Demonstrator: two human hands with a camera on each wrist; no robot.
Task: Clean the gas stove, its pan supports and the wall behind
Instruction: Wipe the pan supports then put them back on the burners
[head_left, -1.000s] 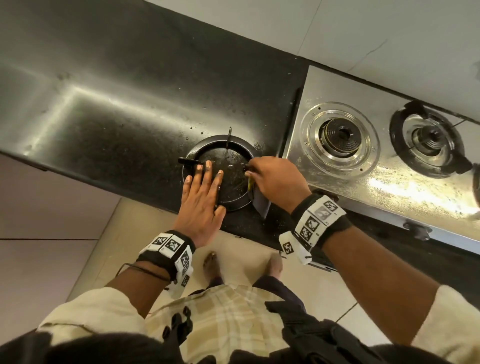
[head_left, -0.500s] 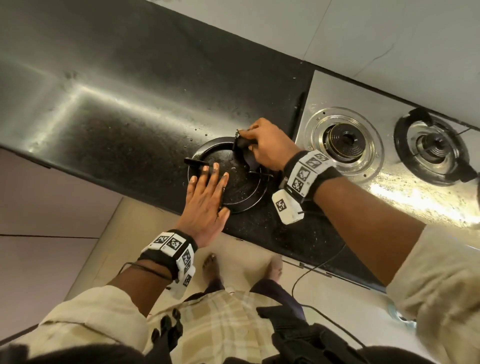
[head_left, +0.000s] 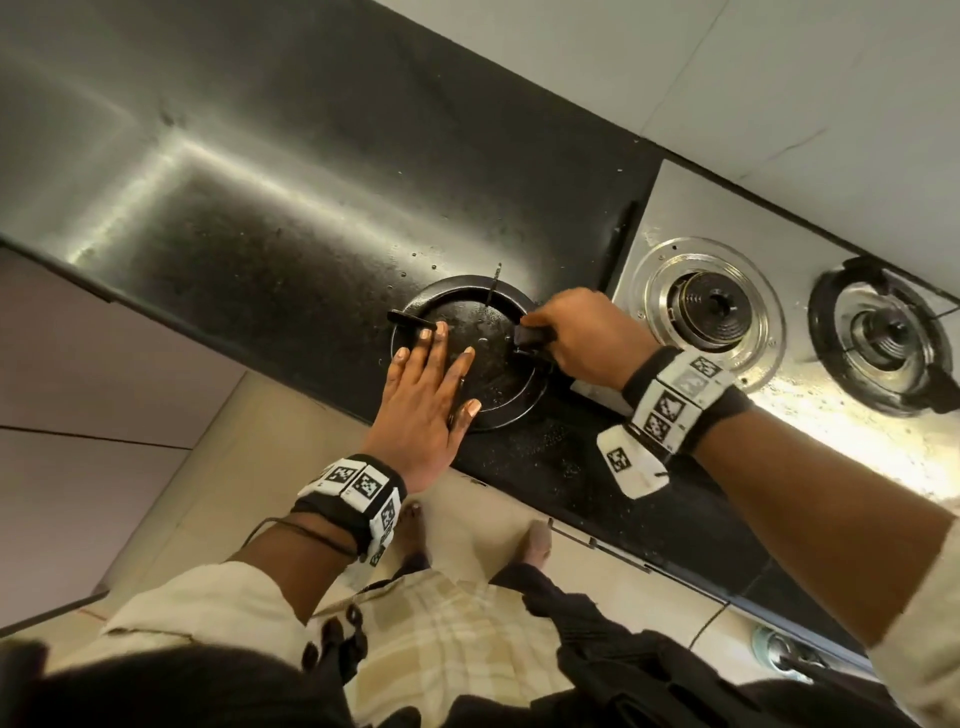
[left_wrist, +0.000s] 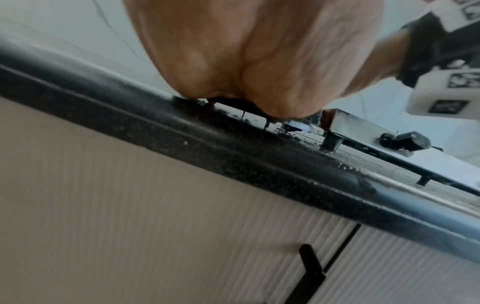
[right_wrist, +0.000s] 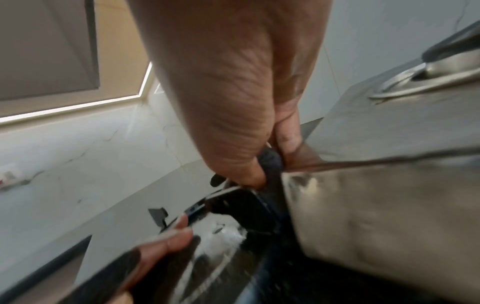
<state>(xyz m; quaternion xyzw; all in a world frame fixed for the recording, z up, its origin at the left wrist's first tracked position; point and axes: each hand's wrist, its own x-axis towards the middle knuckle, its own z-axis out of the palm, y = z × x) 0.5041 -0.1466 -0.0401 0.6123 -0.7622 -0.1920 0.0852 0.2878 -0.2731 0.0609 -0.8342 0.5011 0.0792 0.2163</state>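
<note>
Pan support (head_left: 467, 358) is lying on the black counter (head_left: 270, 270) just left of the stove (head_left: 831, 447). Left hand (head_left: 423, 400) is pressing it flat, fingers straight and slightly spread. Right hand (head_left: 587, 340) is pinching a dark scrubber (head_left: 530, 335) against its prong. Risk: on the wet counter the ring could be skidding under the scrubbing, or the scrubber slipping out.

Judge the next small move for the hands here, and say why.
Probably work the dark scrubber along the next prong. The left hand lies flat on the pan support, pinning it to the wet black counter, while the right hand grips a dark scrubber at its right prong; other prongs look untouched.
</note>
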